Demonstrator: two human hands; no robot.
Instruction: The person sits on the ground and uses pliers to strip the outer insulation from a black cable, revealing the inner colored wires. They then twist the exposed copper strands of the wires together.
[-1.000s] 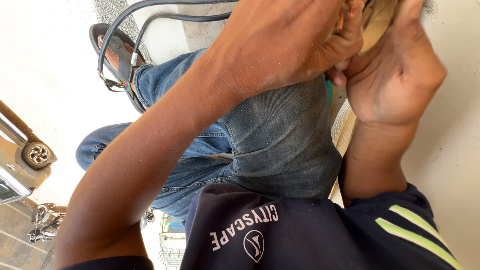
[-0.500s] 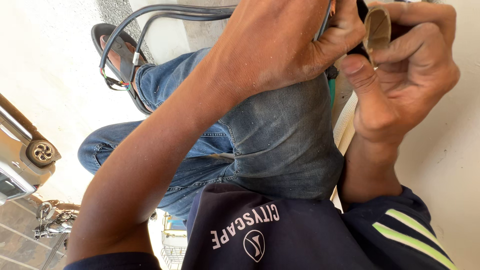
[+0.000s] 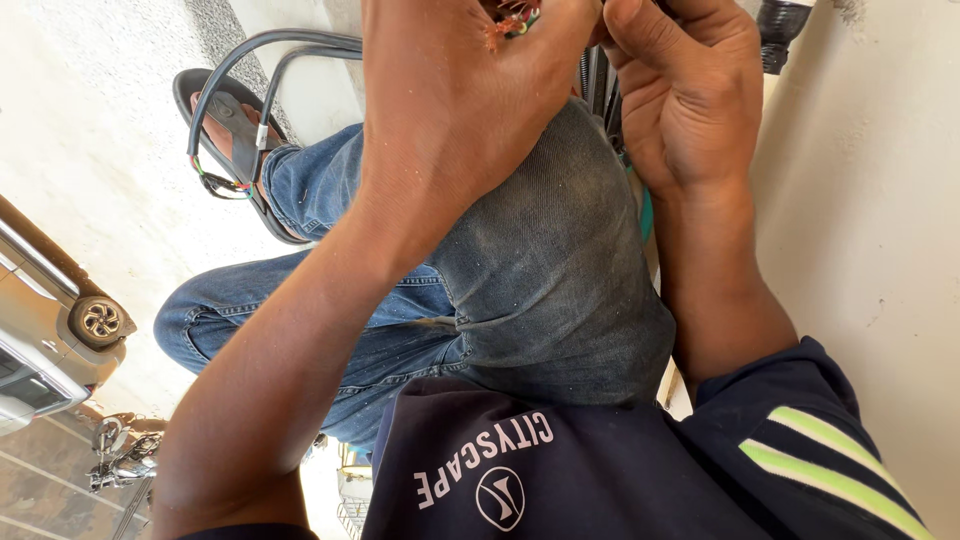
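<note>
Outdoor paved spot, concrete ground, parked car, plastered wall

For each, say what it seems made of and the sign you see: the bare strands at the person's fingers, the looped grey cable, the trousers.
Bare strands: probably copper, reddish-orange and frayed, held at the left hand, with the right hand beside.
Looped grey cable: likely rubber or plastic sheath, smooth and matte.
Trousers: denim, blue woven cloth, faded and dusty.
</note>
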